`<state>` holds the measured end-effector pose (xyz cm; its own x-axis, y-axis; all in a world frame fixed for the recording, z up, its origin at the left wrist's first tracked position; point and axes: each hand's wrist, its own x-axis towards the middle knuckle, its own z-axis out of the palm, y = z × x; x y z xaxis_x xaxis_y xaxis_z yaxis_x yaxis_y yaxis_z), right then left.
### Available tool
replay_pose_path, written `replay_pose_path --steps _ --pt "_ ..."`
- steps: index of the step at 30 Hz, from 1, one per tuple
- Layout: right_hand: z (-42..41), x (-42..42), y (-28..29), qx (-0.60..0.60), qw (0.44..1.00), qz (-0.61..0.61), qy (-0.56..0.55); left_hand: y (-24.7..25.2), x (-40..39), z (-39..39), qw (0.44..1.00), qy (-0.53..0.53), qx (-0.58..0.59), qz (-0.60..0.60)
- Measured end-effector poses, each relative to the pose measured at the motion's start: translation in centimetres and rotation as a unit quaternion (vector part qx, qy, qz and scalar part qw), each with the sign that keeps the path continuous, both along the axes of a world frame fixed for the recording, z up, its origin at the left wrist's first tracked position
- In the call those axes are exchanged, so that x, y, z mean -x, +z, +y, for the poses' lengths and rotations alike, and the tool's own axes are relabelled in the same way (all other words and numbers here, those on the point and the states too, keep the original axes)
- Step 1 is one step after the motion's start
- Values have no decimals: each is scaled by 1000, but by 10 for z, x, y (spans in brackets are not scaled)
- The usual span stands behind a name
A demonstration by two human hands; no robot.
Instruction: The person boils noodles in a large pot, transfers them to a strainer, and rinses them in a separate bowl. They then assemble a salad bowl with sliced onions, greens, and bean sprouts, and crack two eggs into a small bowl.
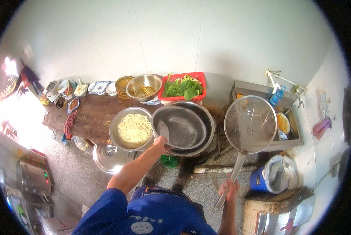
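Note:
My left hand (pixel 161 143) grips the near left rim of a metal basin (pixel 182 126), which is tilted over a larger dark-looking basin (pixel 211 129). To the left of them, a metal bowl (pixel 114 129) holds pale noodles (pixel 135 130) on the wooden table (pixel 97 117). My right hand (pixel 230 189) is closed around the handle of a large round wire-mesh strainer (pixel 250 124), held up in front of the sink. Behind the basins stands a red plastic basket (pixel 204 85) of leafy greens (pixel 185 86). Beside it is a steel bowl (pixel 156 82) with chopsticks and some liquid.
Stacked brown bowls (pixel 124 86), a patterned dish (pixel 99 87) and small containers line the wall. The sink (pixel 296 129) holds a yellowish bowl (pixel 282 123). A blue lined bin (pixel 257 179) stands at right; a metal lid (pixel 104 160) lies low beside the table.

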<state>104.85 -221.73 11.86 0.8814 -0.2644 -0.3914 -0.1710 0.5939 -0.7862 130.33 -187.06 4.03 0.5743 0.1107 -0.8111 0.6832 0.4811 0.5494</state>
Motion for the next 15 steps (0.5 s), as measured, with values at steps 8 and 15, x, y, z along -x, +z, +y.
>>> replay_pose_path --steps 8,15 --pt "28 -11 0 -7 1000 -11 -18 32 36 43 989 53 133 -46" --pt "88 -39 -9 56 996 -61 26 83 69 149 985 75 119 -98"
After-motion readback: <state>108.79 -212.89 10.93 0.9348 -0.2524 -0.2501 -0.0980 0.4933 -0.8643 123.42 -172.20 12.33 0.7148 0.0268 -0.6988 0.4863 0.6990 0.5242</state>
